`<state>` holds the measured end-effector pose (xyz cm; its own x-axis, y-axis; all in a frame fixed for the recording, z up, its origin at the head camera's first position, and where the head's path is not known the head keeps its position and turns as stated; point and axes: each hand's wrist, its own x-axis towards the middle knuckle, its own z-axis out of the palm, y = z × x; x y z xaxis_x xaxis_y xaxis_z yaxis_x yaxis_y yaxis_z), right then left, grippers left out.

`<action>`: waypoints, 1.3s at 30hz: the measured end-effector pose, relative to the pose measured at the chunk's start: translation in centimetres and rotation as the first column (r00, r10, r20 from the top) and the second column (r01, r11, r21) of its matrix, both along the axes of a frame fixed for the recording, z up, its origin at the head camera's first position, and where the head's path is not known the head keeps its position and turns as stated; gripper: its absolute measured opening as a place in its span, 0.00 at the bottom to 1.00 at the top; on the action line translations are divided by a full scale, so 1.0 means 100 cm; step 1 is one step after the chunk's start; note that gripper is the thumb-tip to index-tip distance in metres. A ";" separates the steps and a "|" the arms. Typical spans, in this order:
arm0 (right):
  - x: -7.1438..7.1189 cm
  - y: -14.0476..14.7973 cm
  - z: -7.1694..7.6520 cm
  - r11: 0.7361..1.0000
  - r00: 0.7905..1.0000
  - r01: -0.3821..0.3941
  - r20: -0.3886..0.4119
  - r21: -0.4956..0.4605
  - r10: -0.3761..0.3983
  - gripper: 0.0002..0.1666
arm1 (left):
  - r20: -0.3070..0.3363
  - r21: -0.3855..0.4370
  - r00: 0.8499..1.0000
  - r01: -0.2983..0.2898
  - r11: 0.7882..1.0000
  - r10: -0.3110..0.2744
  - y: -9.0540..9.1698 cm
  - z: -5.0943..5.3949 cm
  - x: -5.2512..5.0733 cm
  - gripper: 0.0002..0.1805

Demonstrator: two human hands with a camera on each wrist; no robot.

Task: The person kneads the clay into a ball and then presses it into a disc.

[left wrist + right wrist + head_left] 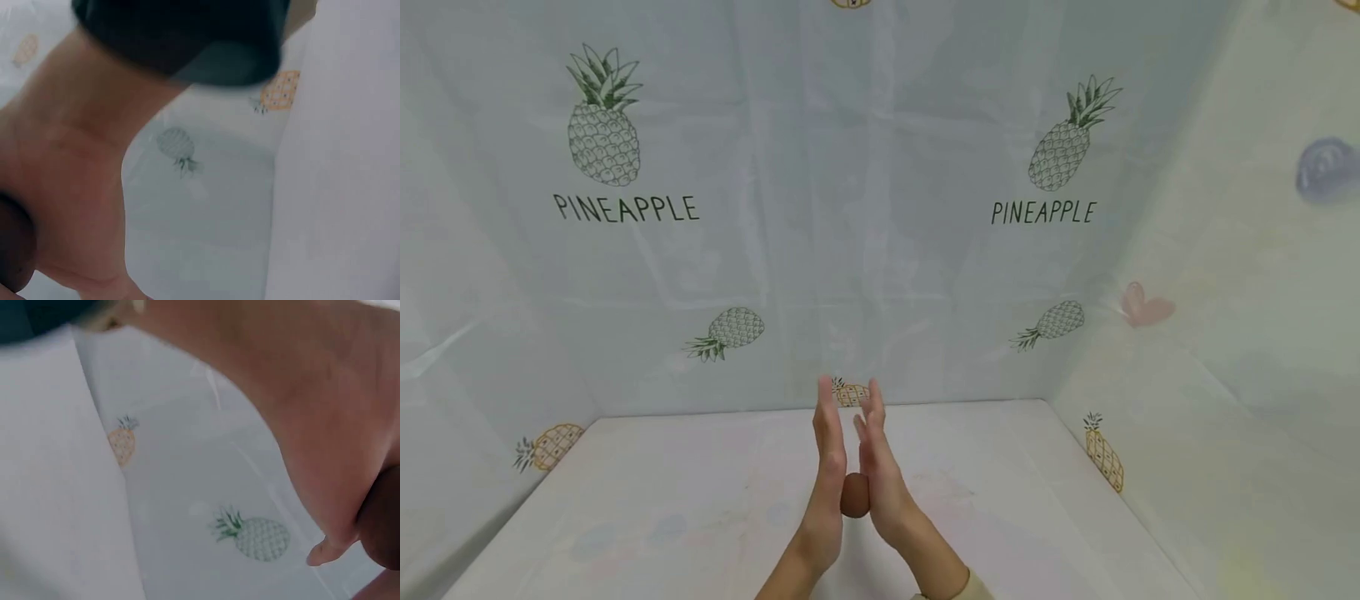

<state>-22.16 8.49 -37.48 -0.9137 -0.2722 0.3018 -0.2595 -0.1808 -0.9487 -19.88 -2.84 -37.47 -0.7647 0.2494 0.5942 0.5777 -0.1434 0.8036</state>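
A smooth brown ball [855, 496], possibly modelling clay, sits between the two palms above the table. My left hand [830, 475] stands upright with its fingers straight, its palm touching the ball's left side. Facing it, my right hand [882, 483] touches the ball's other side, its fingers extended and slightly spread. At the fingertips the hands are apart. The left wrist view has the dark ball [14, 244] cut off at the left edge beside the palm. In the right wrist view, the ball [382, 519] lies against the base of the palm, partly out of frame.
Below the hands is a white table [700, 467] with faint coloured smudges. Behind it hangs a pale sheet [865, 250] printed with pineapples, and similar sheeting encloses both sides. A light sleeve cuff [973, 587] shows at the right wrist.
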 end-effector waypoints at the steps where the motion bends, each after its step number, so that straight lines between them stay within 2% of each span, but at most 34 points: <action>1: 0.003 -0.003 0.000 0.999 0.999 -0.035 0.028 0.013 0.035 0.37 | -0.001 0.011 1.000 -0.020 1.000 0.020 -0.003 0.001 -0.002 0.33; 5: 0.018 -0.014 0.005 0.991 0.987 -0.136 0.087 0.006 0.135 0.37 | -0.011 0.054 0.998 -0.061 0.997 0.062 -0.013 0.001 -0.011 0.33; 10: 0.030 -0.016 0.013 0.991 0.988 -0.121 0.086 -0.058 0.126 0.37 | 0.004 0.043 0.996 -0.090 0.995 0.090 -0.019 -0.006 -0.023 0.34; 14: 0.030 -0.011 0.018 0.988 0.995 -0.099 0.014 -0.118 0.101 0.36 | 0.038 0.003 0.994 -0.101 0.995 0.101 -0.012 -0.014 -0.026 0.34; 18: 0.025 -0.002 0.020 0.985 0.992 -0.078 -0.109 -0.154 0.061 0.35 | 0.043 -0.034 0.996 -0.072 0.997 0.073 0.000 -0.022 -0.025 0.33; 20: 0.021 0.003 0.020 0.986 0.985 -0.048 -0.172 -0.160 0.020 0.36 | 0.049 -0.039 0.998 -0.032 0.999 0.034 0.006 -0.023 -0.022 0.33; 23: 0.014 0.010 0.019 0.990 0.960 0.048 -0.269 -0.131 -0.082 0.36 | 0.083 -0.017 0.994 0.074 0.997 -0.072 0.011 -0.022 -0.015 0.32; 27: 0.000 0.019 0.013 0.972 0.892 0.222 -0.387 -0.074 -0.233 0.38 | 0.092 0.027 0.965 0.245 0.969 -0.247 0.014 -0.016 -0.007 0.31; 29: -0.008 0.023 0.009 0.959 0.870 0.273 -0.407 -0.074 -0.279 0.38 | 0.064 0.034 0.950 0.304 0.952 -0.306 0.015 -0.015 -0.005 0.31; 30: -0.012 0.025 0.007 0.955 0.866 0.287 -0.406 -0.077 -0.293 0.38 | 0.047 0.036 0.945 0.323 0.946 -0.324 0.016 -0.015 -0.005 0.31; 31: -0.015 0.026 0.005 0.954 0.868 0.288 -0.399 -0.079 -0.295 0.37 | 0.031 0.035 0.942 0.332 0.942 -0.334 0.016 -0.015 -0.005 0.31; 33: -0.019 0.027 0.002 0.961 0.891 0.268 -0.361 -0.068 -0.274 0.37 | 0.015 0.031 0.943 0.332 0.943 -0.333 0.016 -0.017 -0.005 0.32; 36: -0.022 0.022 -0.004 0.981 0.937 0.191 -0.289 -0.040 -0.194 0.36 | -0.003 0.017 0.958 0.288 0.958 -0.288 0.013 -0.018 -0.007 0.32; 39: -0.020 0.015 -0.008 0.997 0.978 0.081 -0.190 -0.010 -0.081 0.36 | 0.003 0.005 0.977 0.212 0.977 -0.212 0.009 -0.016 -0.009 0.32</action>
<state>-24.14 9.98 -38.25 -0.8585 -0.1986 0.4728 -0.4492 -0.1535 -0.8801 -20.78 -1.95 -39.10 -0.6967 0.4033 0.5933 0.5310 -0.2662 0.8045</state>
